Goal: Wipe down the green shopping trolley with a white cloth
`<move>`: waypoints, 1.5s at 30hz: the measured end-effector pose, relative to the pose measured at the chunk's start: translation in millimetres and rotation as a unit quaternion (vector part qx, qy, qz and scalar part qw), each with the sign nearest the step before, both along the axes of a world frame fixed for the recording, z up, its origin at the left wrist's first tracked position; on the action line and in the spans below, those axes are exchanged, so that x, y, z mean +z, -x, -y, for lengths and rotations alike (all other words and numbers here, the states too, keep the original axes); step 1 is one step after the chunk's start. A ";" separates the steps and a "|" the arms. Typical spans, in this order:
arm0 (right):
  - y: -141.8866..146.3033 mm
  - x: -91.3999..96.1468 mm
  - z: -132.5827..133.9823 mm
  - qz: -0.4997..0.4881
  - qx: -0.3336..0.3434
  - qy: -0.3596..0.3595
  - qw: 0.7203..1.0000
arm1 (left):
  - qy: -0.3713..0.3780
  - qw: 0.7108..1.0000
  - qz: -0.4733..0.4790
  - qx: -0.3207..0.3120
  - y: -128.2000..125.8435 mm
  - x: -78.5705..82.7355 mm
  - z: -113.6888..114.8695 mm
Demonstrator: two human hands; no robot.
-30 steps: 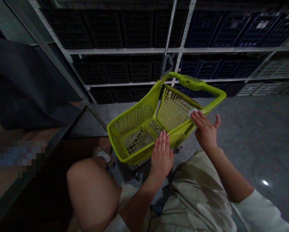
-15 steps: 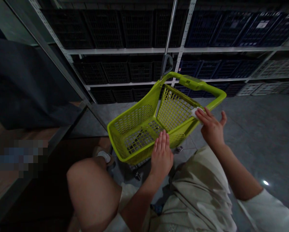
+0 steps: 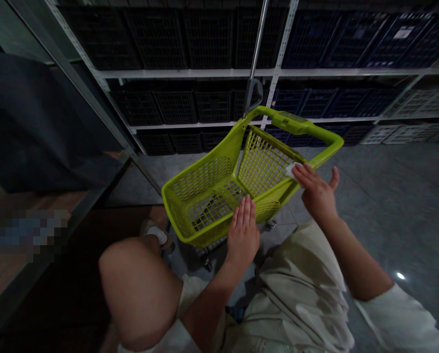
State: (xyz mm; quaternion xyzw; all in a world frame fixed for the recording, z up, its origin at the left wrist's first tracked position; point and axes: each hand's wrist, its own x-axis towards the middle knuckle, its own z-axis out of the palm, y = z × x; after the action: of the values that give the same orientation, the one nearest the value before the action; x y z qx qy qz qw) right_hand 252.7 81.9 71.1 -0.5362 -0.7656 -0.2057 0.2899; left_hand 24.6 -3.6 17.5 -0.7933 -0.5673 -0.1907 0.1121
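A yellow-green plastic shopping cart (image 3: 199,169) with lattice sides stands in front of me, its curved push handle (image 3: 296,125) at the upper right. My left hand (image 3: 243,230) lies with straight fingers over the near side rim, holding nothing. Higher on the same side, near the foot of the handle, my right hand (image 3: 315,193) presses a small white cloth or tissue (image 3: 291,170) against the rim. Its thumb sticks out, and the fingers cover most of the white piece. The lattice flap (image 3: 265,162) inside the cart is just left of that cloth.
Shelves behind the cart carry black crates (image 3: 177,105), dark blue crates (image 3: 317,100) and pale crates (image 3: 420,108). A metal pole with a grey grip (image 3: 254,93) rises behind the handle. A metal-edged platform (image 3: 83,206) and dark cloth (image 3: 46,127) lie left; my knees flank the cart.
My right hand and the white cloth have slid slightly left along the rim. The left hand stays on the near rim. The whole view has shifted a little.
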 end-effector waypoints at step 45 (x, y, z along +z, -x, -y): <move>33.4 -5.4 14.8 0.071 0.121 0.046 0.989 | 0.003 1.000 0.005 -0.002 3.0 0.2 0.7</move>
State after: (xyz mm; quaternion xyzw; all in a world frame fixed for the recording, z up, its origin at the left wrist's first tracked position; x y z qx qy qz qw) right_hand 219.3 67.1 65.7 -0.4369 -0.8519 -0.1711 0.2327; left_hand 21.5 -4.3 17.7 -0.7938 -0.5668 -0.1933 0.1060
